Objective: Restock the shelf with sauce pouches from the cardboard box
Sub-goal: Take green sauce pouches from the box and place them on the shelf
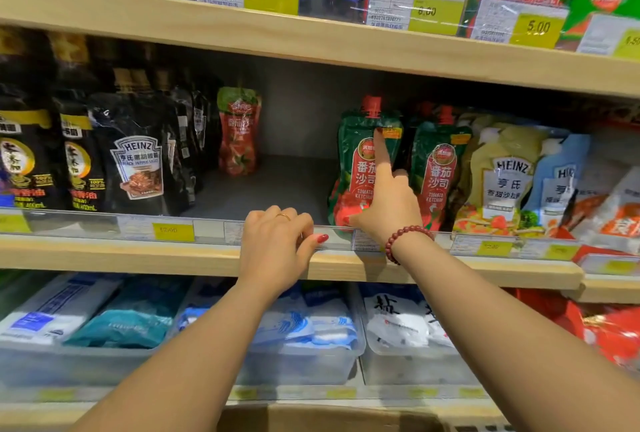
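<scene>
Ketchup pouch [360, 168], green w/ red spout cap, is standing upright at the front of the middle shelf [194, 255], right of centre. A 2nd identical pouch [438, 171] is standing just beside it on the right. Further right, Heinz salad-dressing pouches [502, 182] are leaning in a row.

Right hand [388, 203] is reaching over the shelf's front edge: index finger is extending up the pouch face, tip near the yellow tag at the top; thumb is pressing the lower front. Other fingers are curling on the pouch's right side; full grip cannot be confirmed. Red bead bracelet [407, 239] is sitting on the wrist.

Left hand [277, 241] is curling shut over the clear price rail [173, 229] at the shelf lip, knuckles up, thumb lying along the front; gold ring [284, 216] on one finger. It is holding no pouch.

Between the hands and the left stock the shelf floor is showing a gap; one red pouch [239, 131] is standing alone at the back. Left of gap: black Heinz pepper-sauce pouches [138, 157] and dark bottles [20, 154].

Upper shelf [311, 40] is carrying red/green tomato sauce packs w/ yellow price tags. Lower tier: clear bins [304, 362] w/ white and blue salt bags. Cardboard box [329, 417] is showing at bottom edge, below the arms; contents not visible.
</scene>
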A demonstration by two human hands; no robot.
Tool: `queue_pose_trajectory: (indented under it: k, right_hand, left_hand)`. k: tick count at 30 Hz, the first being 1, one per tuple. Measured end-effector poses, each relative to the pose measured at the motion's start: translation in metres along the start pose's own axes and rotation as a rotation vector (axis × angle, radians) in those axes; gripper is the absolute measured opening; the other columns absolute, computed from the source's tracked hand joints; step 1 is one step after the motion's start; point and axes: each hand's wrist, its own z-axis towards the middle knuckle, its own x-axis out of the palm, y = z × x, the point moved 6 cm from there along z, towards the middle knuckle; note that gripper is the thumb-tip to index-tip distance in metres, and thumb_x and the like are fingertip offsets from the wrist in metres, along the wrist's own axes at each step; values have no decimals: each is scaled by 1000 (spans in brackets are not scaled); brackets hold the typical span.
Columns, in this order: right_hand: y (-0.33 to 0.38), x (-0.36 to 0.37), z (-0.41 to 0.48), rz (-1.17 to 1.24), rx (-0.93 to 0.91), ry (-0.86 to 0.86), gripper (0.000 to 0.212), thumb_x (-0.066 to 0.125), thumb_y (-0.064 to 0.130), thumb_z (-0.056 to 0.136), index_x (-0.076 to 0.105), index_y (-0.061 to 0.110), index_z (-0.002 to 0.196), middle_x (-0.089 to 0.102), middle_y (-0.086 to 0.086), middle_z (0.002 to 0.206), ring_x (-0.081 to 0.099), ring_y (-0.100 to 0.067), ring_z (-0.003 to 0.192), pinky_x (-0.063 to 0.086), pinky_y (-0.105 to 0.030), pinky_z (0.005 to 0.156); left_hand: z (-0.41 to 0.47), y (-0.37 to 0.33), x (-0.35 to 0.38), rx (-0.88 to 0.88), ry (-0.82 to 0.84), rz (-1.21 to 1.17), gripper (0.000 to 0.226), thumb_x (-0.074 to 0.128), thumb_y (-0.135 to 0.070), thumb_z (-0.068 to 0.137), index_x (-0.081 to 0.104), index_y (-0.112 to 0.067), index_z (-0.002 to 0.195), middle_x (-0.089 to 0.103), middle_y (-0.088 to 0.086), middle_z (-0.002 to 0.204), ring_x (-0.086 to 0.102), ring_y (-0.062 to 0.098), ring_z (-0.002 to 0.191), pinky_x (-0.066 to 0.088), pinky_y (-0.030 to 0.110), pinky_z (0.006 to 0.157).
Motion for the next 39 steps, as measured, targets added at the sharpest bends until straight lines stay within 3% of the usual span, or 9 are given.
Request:
queue_pose_trajectory:
  k: [6,9,11,15,18,20,23,33,39]
  right_hand:
    - [2,7,8,26,-37,8,138,72,-1,71,-48,56,106,44,-21,121,60,-33,91,56,-41,76]
    - [-4,16,11,3,41,100,109,67,-1,75,-6,46,141,52,-18,110,58,-31,85,53,-33,62]
    - [-10,17,16,-24,71,105,24,64,2,78,47,13,92,54,-20,95,52,-27,75,36,-24,46]
    - [-20,27,18,15,114,139,49,55,-1,79,14,21,61,32,-9,72,32,-19,59,17,-22,44]
    - [-14,21,19,0,85,106,23,60,-1,76,47,9,92,51,-18,96,53,-29,79,33,-24,46]
    - [-10,22,19,13,45,94,100,60,-6,73,4,33,146,43,-17,116,56,-30,87,48,-30,57]
    - [-2,12,11,59,-16,48,122,58,-12,72,-31,45,133,34,-23,129,58,-31,83,50,-31,63]
    - [7,-17,-49,170,-142,-51,78,63,10,83,18,28,144,40,-5,104,48,-23,95,38,-30,74]
    - [42,4,-141,350,-357,2,57,58,14,84,36,21,136,50,-3,116,50,-19,107,47,-34,83]
  left_hand:
    - [-1,0,2,5,-22,-7,25,52,-53,86,56,-32,74,52,-13,68,44,13,70,31,33,71]
    - [-1,0,2,10,-34,-3,25,52,-53,86,56,-32,73,52,-12,67,44,13,69,30,32,71]
    - [-2,1,2,12,-40,-12,25,53,-52,86,55,-32,72,51,-13,66,43,13,69,29,32,70]
    - [-2,0,1,15,-46,-20,25,53,-52,86,55,-32,72,48,-14,66,41,12,69,26,31,70]
    - [-1,1,3,14,-31,-9,24,52,-53,86,55,-33,73,48,-15,67,42,12,70,27,31,71]
    - [-1,1,3,17,-20,-7,23,51,-53,86,55,-34,74,48,-16,68,42,11,71,29,32,71]
    - [0,1,3,27,11,-6,23,50,-54,87,55,-34,77,48,-16,70,43,10,74,28,31,73]
    - [-5,6,-19,36,137,-252,33,57,-40,89,61,-29,120,60,-2,113,48,22,107,29,33,90]
    - [-83,37,-48,101,53,-435,23,57,-28,85,69,-15,99,62,2,103,51,19,102,35,24,88]
